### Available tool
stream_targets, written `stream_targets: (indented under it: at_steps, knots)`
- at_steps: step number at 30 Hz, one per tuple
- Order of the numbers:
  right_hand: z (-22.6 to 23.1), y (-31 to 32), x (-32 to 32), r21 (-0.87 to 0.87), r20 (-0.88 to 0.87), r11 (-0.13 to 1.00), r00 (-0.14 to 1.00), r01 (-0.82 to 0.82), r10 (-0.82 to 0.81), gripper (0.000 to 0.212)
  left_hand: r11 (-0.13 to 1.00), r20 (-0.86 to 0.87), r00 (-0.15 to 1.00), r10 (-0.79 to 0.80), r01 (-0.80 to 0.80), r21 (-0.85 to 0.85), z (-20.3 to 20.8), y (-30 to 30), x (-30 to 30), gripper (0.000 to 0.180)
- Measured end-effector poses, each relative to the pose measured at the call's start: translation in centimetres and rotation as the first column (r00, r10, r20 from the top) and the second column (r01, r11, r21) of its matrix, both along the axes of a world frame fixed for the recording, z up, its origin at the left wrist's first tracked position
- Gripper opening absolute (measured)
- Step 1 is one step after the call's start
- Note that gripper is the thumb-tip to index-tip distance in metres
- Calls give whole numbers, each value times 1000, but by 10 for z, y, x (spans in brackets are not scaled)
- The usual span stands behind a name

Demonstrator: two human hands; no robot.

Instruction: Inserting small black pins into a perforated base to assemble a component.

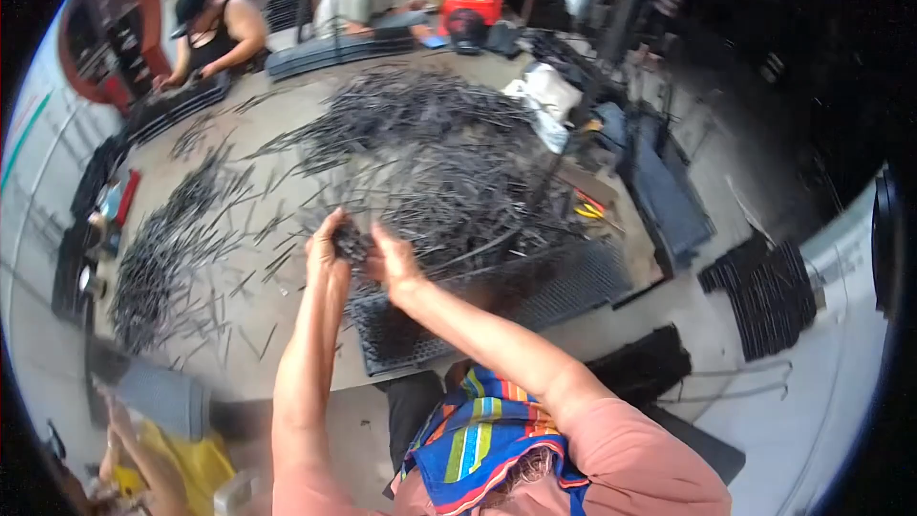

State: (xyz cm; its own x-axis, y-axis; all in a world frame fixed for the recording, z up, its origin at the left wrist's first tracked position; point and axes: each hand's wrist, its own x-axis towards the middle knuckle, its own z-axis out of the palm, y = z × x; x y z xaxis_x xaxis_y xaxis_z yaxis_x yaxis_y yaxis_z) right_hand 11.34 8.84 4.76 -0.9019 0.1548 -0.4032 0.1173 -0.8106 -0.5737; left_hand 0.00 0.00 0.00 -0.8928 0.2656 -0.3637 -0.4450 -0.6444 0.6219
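Over the near side of the table, my left hand [328, 247] and my right hand [390, 256] are closed on a bundle of thin black strips [352, 245], one hand on each side of it. The strips' ends point in various directions, and their exact kind is too small to make out. Just beyond my hands lies a large loose pile of similar black strips [458, 182]. A black tray with a perforated grid [573, 282] rests at the table's near edge, under my right forearm, with strips spilling against its far side.
More strips [181, 239] lie scattered on the table's left. Pliers with yellow and red handles [589, 205] and a white bag [549, 96] are on the right. Two people work across the table, near black trays [334, 53]. Another person's arms [143, 449] show at lower left.
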Motion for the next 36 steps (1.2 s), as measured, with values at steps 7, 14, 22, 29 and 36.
stream_targets:
  at_steps: [7,14,22,29,36]
  knots:
    - [-17,37,18,-18,-96,989,985,144,-145,53,966,3,980,-200,196,170,17,61,23,17]
    - [-64,57,-28,186,3,940,956,286,-292,39,980,-104,992,-75,54,-192,5,81,69,30]
    - [-16,56,58,210,-259,953,952,219,-162,27,997,-27,999,32,-34,-69,59,63,126,14]
    - [-29,36,146,386,-302,918,953,96,27,50,962,31,977,213,-204,-180,42,49,254,19]
    - [-51,71,221,556,-271,809,878,-192,395,76,823,166,808,-565,567,43,26,5,366,23]
